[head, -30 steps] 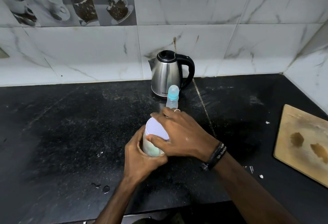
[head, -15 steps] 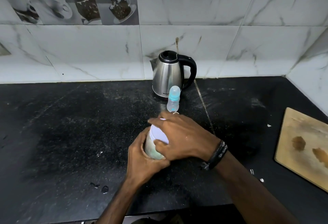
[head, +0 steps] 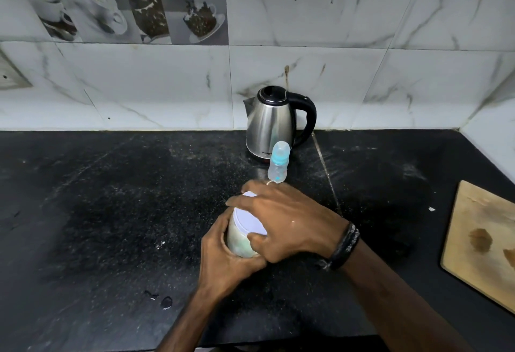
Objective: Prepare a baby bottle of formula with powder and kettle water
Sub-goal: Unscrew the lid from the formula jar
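Two hands on the powder jar (head: 242,243) | your left hand (head: 223,262) wraps its body to brace it against twisting | your right hand (head: 281,220) curls over the white lid (head: 248,219), likely to unscrew it | baby bottle (head: 278,166) stands capped just beyond, before the kettle (head: 271,123) | all on the bench (head: 111,198), pouring not yet begun.

Black speckled table (head: 111,212) fills lower frame; marbled white wall tiles (head: 362,45) behind; coffee-cup picture tiles (head: 133,3) upper left.

Both hands (head: 250,243) grip powder jar (head: 241,243) w/ lid on.
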The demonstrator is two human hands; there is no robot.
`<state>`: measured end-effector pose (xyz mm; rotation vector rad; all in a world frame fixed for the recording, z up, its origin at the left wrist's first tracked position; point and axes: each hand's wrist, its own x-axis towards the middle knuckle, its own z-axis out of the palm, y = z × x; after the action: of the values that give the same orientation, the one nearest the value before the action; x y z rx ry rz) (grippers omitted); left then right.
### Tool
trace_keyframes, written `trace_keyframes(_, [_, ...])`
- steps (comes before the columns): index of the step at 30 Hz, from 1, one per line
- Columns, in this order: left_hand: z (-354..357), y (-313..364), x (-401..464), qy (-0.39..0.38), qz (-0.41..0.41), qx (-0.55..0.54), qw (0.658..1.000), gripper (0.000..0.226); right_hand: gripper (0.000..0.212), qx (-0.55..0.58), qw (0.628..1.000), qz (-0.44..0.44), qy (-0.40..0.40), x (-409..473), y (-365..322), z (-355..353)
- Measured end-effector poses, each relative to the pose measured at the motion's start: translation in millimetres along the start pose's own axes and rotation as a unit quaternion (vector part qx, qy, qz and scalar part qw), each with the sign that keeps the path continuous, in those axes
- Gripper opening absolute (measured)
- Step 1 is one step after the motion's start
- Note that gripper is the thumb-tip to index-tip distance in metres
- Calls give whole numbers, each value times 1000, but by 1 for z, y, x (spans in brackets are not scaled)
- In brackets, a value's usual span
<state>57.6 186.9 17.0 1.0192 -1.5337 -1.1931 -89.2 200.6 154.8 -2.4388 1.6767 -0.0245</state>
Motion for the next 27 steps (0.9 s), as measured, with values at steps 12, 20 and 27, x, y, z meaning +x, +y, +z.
trace_keyframes(12, [-16,-1,5,41,13,-7,999,83,61,209,964,6,167,-8,20,6])
trace_keyframes(20, [-32,-13,5,75,5,21,997,85,34,282,920,73,262,-30,42,65])
trace_keyframes(27, [-38,-28,0,84,-22,45,995,92,26,262,921,183,221,-36,49,132])
